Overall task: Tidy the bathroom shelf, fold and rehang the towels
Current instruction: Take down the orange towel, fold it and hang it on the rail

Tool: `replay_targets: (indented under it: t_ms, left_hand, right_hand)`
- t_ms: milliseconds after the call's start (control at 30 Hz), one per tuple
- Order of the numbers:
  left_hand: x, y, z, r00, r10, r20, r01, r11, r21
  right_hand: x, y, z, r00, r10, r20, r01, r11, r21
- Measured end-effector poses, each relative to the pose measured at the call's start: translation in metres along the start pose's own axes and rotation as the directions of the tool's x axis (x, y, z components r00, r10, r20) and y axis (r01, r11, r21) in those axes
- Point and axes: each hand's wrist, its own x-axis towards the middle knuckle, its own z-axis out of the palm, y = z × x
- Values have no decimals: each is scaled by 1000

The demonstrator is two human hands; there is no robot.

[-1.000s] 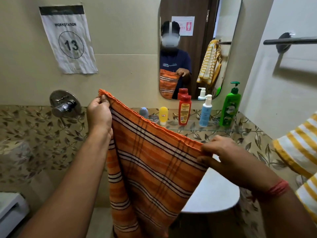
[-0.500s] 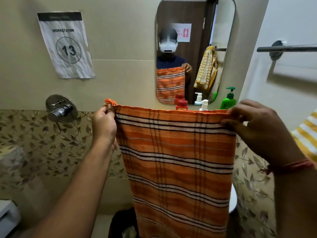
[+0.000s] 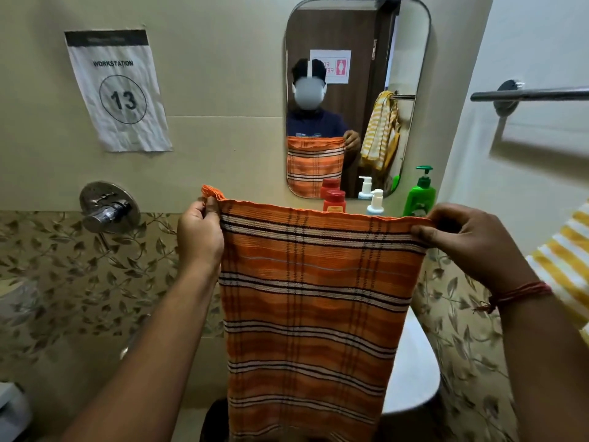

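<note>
An orange towel with black and white stripes hangs flat in front of me, its top edge level and stretched. My left hand pinches the top left corner, and my right hand pinches the top right corner. The towel hides most of the shelf behind it. Above its edge show the tops of a red bottle, a white pump bottle and a green pump bottle. A yellow and white striped towel hangs at the right edge. An empty towel bar is on the right wall.
A mirror hangs on the wall above the bottles. A chrome tap valve juts from the wall at left, under a paper sign marked 13. A white basin rim shows behind the towel at lower right.
My right hand lifted its corner from low near the basin up level with my left hand. The orange towel now hangs flat and stretched instead of slanting, covering the shelf.
</note>
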Motion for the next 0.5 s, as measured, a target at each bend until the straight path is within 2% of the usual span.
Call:
replay_targets:
  t_ms: [167,333,400,500]
  left_hand:
    - [-1,6,5,998,61,-10,-61,998,9]
    - [5,11,5,991,132,-21,-132,991,-11]
    - [9,15,5,990,134,-39,-134,991,-7]
    - [15,16,1,985,152,-78,-149,988,45]
  right_hand:
    - [4,6,4,996,82,-27,-69,944,322]
    - [11,1,0,997,56,-43,-24,840,542]
    - [12,-2,-3,997,40,-60,2,819,573]
    - [15,-3,-7,995,2,97,-47,882,469]
